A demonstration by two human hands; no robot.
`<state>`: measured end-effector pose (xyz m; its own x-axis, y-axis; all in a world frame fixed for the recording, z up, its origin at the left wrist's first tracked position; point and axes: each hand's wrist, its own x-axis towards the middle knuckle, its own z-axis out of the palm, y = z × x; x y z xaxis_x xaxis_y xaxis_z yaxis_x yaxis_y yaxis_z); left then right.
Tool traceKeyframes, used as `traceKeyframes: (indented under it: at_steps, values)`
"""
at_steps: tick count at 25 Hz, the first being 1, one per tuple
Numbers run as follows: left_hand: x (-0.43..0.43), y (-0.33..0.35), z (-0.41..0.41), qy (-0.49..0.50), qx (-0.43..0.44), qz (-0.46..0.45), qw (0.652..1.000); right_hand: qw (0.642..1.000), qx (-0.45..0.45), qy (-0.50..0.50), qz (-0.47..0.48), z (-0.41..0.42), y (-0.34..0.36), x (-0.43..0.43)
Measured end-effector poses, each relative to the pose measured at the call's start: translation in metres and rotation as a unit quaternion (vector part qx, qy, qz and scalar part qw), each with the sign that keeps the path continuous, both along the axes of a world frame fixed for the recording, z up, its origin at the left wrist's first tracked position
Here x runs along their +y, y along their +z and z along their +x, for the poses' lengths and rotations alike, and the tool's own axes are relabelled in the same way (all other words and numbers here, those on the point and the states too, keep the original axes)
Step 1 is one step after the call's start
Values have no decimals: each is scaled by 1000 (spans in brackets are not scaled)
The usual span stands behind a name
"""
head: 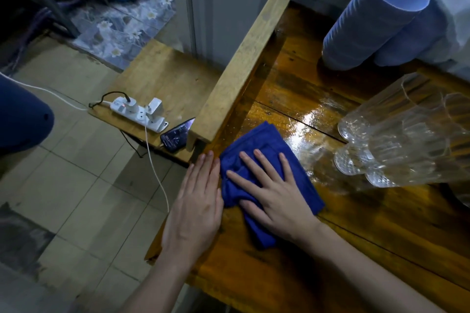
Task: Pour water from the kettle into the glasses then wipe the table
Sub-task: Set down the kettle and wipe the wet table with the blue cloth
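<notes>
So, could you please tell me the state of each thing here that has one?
Blue cloth: bunched, pressed on the table.
Right hand: open, presses the cloth.
Left hand: open, flat at the table edge beside the cloth.
Table: wet and shiny beyond the cloth.
Glasses: upright; fill unclear.
Blue cups: stacked upside down.
Power strip: plugs in, red light on.
Phone: screen lit.

Glossy, wet-looking wooden table [292, 99] — soft matt blue cloth [256, 145], clear ribbed glasses [396, 134], ridged plastic cups [376, 20].
</notes>
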<state>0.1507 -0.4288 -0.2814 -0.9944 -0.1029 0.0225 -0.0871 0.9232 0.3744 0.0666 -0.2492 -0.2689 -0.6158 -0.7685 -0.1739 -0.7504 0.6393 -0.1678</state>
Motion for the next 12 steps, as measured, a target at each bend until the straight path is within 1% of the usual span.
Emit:
traceKeyframes:
  at_steps: [5, 8, 10, 12]
  values:
    - [0, -5, 0, -8, 1, -3, 1000, 997, 33, -73, -13, -87, -13, -27]
    - [1, -4, 1, -8, 3, -1, 1000, 987, 44, -148, -34, -142, -18, -34]
    - [1, -4, 0, -7, 7, 4, 1000, 978, 34, -201, -38, -167, -18, -37]
    - [1, -4, -1, -7, 12, 8, 1000, 972, 39, -229, -46, -173, -16, -43]
